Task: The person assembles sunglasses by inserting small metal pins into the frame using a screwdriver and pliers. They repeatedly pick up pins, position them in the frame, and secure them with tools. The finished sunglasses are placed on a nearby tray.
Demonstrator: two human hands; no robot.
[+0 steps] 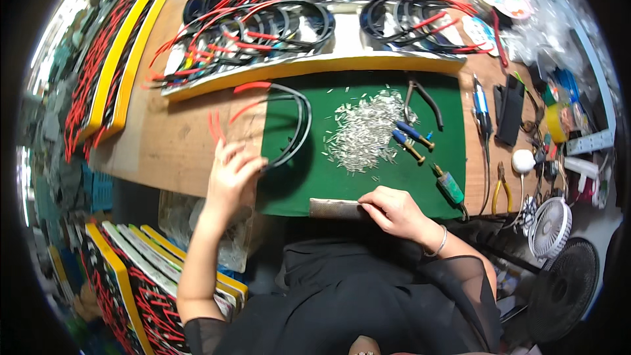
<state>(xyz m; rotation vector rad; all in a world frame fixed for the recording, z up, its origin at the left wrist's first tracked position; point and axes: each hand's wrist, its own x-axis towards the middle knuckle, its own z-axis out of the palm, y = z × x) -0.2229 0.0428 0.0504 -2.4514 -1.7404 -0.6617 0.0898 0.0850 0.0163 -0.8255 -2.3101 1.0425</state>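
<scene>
The black cable loop with red ends lies on the green mat, gripped by the left hand, while the right hand pinches a metal strip at the bench edge; fitting a silver sleeve probably follows.

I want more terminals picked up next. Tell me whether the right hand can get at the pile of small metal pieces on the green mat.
Probably yes. The right hand rests at the mat's near edge, and the green mat between it and the metal pieces looks bare.
</scene>
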